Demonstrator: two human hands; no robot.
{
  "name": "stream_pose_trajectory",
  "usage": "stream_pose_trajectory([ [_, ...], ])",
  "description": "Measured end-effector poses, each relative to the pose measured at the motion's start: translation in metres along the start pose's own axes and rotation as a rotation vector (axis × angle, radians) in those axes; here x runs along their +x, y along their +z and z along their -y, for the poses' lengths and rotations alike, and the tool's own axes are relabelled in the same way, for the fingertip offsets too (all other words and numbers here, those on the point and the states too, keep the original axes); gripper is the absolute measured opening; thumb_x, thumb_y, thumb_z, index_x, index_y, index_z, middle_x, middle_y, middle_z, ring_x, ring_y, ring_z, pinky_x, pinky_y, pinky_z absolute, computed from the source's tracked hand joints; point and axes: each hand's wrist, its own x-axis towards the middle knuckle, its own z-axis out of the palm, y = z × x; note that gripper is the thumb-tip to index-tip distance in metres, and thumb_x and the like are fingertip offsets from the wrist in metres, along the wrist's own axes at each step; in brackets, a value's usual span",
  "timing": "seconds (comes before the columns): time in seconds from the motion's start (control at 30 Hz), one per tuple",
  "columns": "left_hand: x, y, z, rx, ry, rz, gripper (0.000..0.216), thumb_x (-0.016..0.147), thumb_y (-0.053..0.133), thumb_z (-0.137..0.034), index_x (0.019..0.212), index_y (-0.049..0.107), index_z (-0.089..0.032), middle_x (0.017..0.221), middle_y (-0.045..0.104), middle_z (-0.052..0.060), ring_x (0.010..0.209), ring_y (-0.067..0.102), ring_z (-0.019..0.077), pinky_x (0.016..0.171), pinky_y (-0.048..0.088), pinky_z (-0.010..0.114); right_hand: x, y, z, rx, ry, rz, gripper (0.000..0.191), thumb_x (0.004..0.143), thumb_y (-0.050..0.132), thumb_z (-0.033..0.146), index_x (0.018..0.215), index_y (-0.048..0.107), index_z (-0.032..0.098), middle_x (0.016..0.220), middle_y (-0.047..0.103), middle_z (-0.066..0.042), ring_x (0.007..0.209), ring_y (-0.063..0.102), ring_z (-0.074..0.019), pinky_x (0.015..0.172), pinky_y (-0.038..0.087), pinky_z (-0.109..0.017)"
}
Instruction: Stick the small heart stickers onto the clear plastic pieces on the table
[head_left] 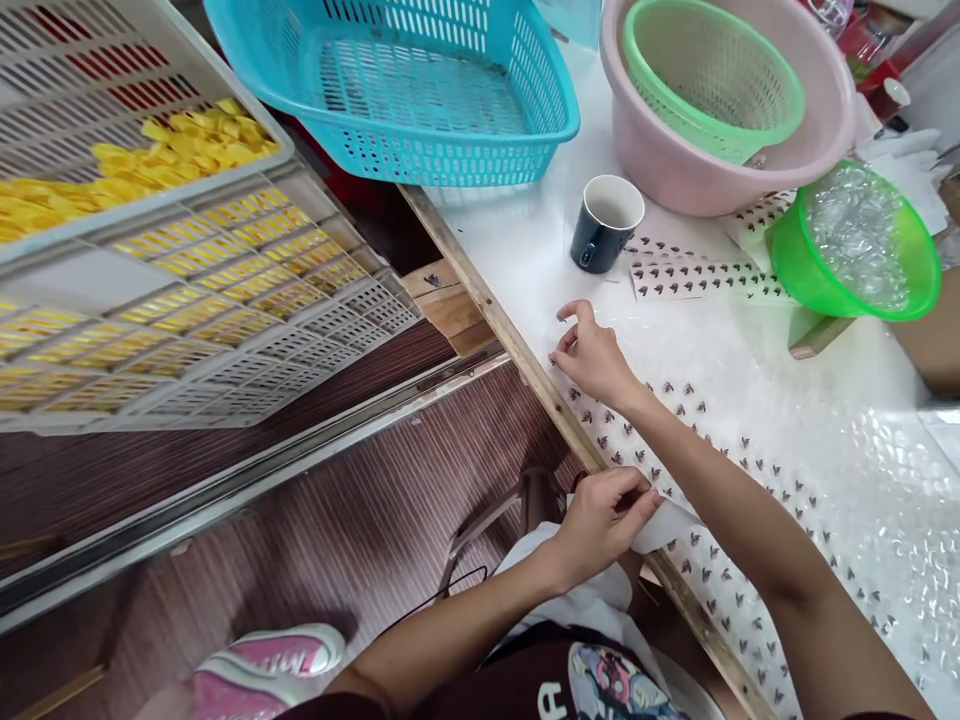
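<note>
Fingers of my right hand curl at the far end of the clear sticker sheet, which lies along the near edge of the white table. Whether they actually grip it, I cannot tell. My left hand pinches a white strip (right at the wooden edge). A dark mug stands just beyond.

A: Bright, even daylight. The white tabletop is nearly washed out.
B: Glare glints off the clear plastic sheet. The shadow under the right hand is soft, and the crates bow at the left edge.
</note>
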Motion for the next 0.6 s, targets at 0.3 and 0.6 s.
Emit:
stream_pose_trajectory([
  [0.3, -0.001, 0.000, 0.003, -0.035, 0.010, 0.003, 0.027, 0.093, 0.054, -0.029, 0.069, 0.054, -0.018, 0.064, 0.055, 0.000, 0.059, 0.048, 0.0120, 0.057, 0.039, 0.023, -0.007, -0.003, 0.017, -0.426, -0.110, -0.099, 0.028, 0.088, 0.056, 0.010, 0.115, 0.052, 0.016, 0.108, 0.064, -0.014, 0.096, 0.059, -0.0269, 0.090, 0.031, -0.040],
  [0.6, -0.001, -0.001, 0.002, -0.025, 0.013, 0.016, 0.028, 0.094, 0.053, -0.031, 0.069, 0.052, -0.018, 0.064, 0.053, 0.000, 0.060, 0.048, 0.0124, 0.058, 0.039, 0.023, 0.024, -0.015, 0.004, 0.026, 0.057, -0.047, 0.008, 0.087, 0.056, 0.017, 0.082, 0.062, 0.019, 0.084, 0.068, -0.003, 0.078, 0.059, -0.0173, 0.078, 0.043, -0.032],
])
